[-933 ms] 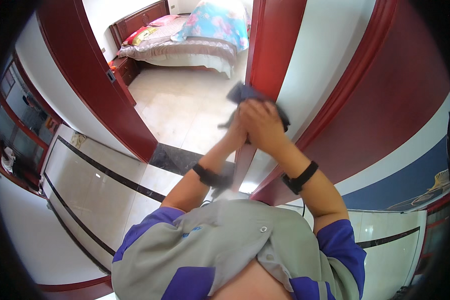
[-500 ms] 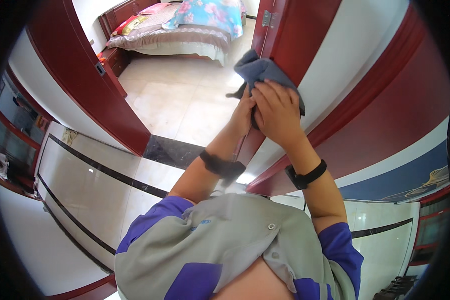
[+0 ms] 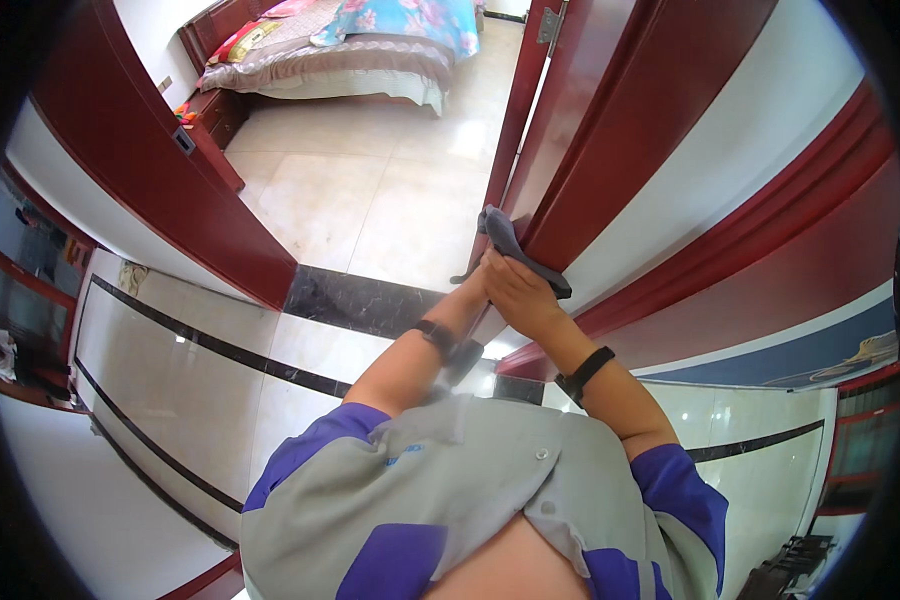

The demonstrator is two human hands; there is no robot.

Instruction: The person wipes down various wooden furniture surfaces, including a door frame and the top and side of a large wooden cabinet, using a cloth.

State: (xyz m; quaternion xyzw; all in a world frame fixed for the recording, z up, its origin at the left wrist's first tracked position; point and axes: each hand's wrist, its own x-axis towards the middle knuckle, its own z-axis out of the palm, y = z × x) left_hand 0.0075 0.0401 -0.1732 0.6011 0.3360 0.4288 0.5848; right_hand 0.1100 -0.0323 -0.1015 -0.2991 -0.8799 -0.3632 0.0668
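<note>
A bed (image 3: 355, 68) stands at the cream tile floor's (image 3: 315, 200) far edge, a wooden nightstand (image 3: 218, 116) beside its headboard (image 3: 196, 40).

I can't make out the left hand's (image 3: 476, 287) fingers behind the right hand (image 3: 522, 293). The bed (image 3: 340, 78) is cut off up top.

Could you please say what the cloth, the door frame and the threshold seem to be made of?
The grey cloth looks like soft, matte fabric, judging by its folds. The red door frame seems varnished wood or laminate, given its glossy sheen. The black threshold is probably polished stone, from its pale veins.
</note>
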